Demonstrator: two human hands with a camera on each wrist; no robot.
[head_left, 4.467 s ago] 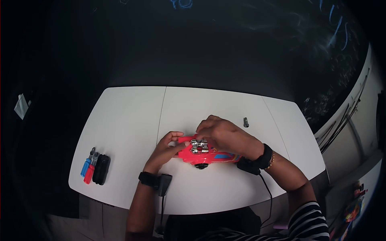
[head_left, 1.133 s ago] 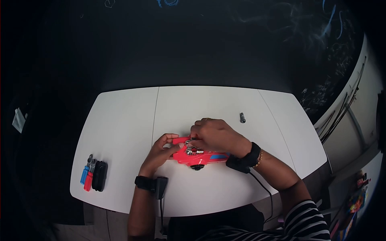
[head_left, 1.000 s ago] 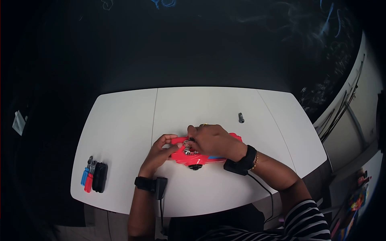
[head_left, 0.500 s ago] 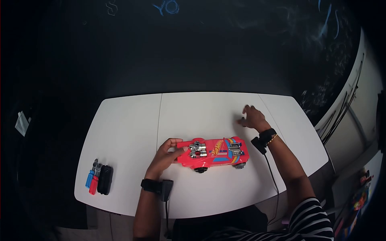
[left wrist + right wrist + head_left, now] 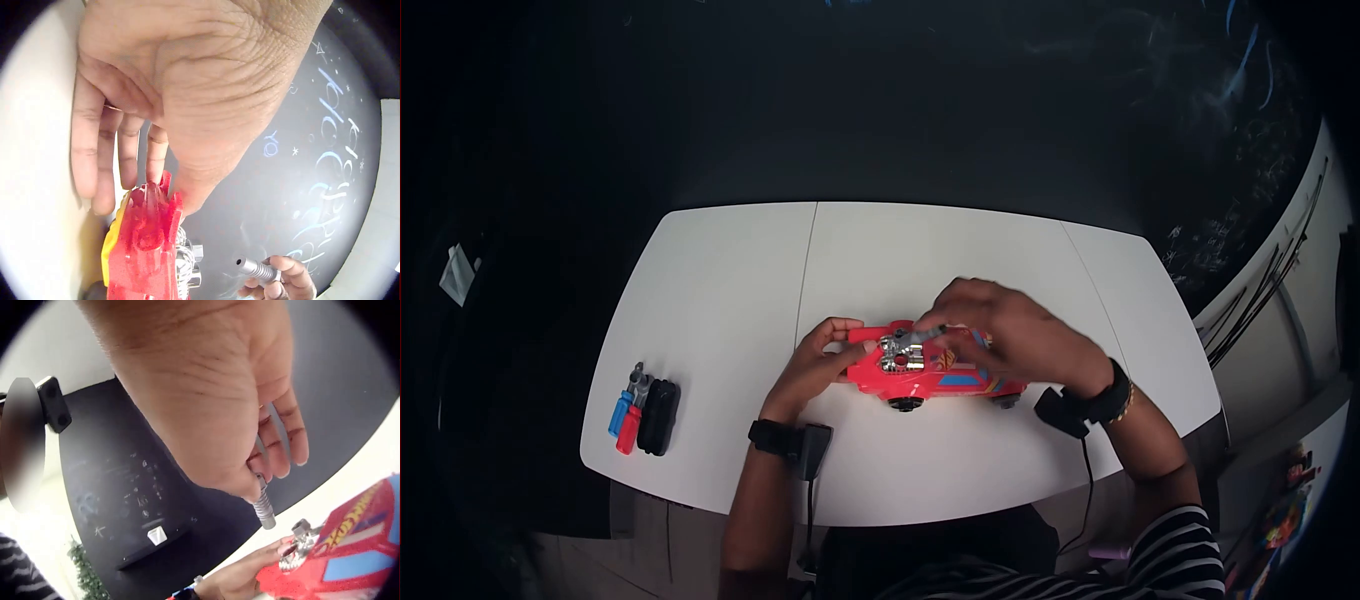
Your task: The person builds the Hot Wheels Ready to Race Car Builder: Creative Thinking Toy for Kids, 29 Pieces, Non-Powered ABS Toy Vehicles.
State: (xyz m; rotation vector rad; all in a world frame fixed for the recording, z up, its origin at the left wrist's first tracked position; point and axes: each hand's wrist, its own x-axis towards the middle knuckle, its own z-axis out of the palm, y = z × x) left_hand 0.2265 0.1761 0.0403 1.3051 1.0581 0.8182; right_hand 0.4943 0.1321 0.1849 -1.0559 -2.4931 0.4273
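Note:
A red toy car [image 5: 925, 384] stands on the white table, with a chrome engine block [image 5: 900, 354] on its hood. My left hand [image 5: 812, 364] holds the car's front end, thumb on top and fingers at the far side. Between thumb and fingertips, my right hand [image 5: 1025, 325] pinches a grey ribbed bolt-like piece [image 5: 265, 512]. That piece hangs over the hood, its free end toward the engine block. In the right wrist view, a short grey stub [image 5: 301, 527] sticks up from the engine block. My right hand covers part of the car's roof and rear.
Toward the left side of the white table [image 5: 720, 300] lie a blue-handled tool [image 5: 620, 412], a red-handled tool [image 5: 629, 432] and a black case [image 5: 660, 417]. A dark chalkboard wall [image 5: 880, 110] rises behind the table.
My right hand left the engine block, reached to the grey ribbed piece at the table's back right, picked it up and brought it back over the car. My left hand stays at the front end.

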